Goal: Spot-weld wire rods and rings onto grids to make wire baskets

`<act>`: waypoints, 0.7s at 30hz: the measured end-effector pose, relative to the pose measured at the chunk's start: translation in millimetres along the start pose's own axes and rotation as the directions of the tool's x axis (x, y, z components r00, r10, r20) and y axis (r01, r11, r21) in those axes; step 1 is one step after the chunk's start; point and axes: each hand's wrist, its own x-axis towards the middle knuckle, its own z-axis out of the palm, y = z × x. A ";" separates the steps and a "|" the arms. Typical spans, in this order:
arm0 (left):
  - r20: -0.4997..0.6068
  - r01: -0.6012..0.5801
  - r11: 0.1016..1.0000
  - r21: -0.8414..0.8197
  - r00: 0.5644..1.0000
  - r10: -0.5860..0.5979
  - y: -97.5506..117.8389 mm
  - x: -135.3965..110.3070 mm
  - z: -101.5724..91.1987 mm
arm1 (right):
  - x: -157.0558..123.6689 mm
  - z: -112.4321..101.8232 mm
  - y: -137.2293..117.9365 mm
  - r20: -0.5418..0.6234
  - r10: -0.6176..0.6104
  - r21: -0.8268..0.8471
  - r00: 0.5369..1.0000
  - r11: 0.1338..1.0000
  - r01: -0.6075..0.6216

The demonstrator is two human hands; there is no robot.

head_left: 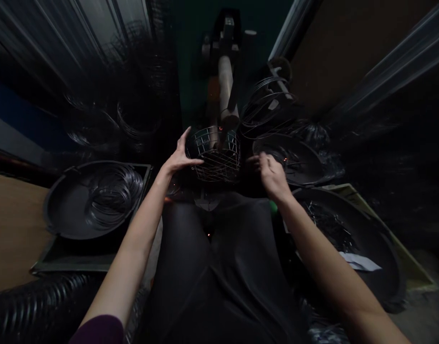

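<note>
A round wire basket (pixel 217 165) sits under the rod-like arm (pixel 226 83) of a machine in front of me. My left hand (pixel 179 156) is at the basket's left side, fingers and thumb spread wide around its edge. Whether it bears any of the basket's weight I cannot tell. To the right of the basket, apart from it, my right hand (pixel 272 176) has its fingers curled together, slightly blurred. What they hold, if anything, is hidden. Behind that hand lies a dark shallow pan (pixel 308 160) with thin wire pieces in it. Small orange sparks show near the basket and over my lap.
At the left, a black pan (pixel 70 210) holds coiled wire rings (pixel 113 196). Another black pan (pixel 373 248) at the right holds short metal pieces (pixel 334 229) and a white paper (pixel 360 261). Loose wire hoops (pixel 265 102) hang beside the machine. Stacked rings (pixel 36 303) lie lower left.
</note>
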 end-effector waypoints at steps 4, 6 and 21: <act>0.032 0.174 0.960 -0.218 0.985 -0.171 -43.6 -32.1 16.1 | -64.6 -18.3 44.7 0.252 0.216 -0.008 0.943 0.975 -0.221; -0.059 0.175 0.940 -0.292 0.978 -0.200 -55.2 -38.1 27.1 | -94.8 -13.7 70.1 0.351 0.180 -0.077 0.919 0.984 -0.163; -0.046 -0.154 0.971 0.182 0.985 0.165 47.1 -78.2 -11.8 | -21.6 4.5 -43.4 0.651 0.002 0.255 0.759 0.941 -0.222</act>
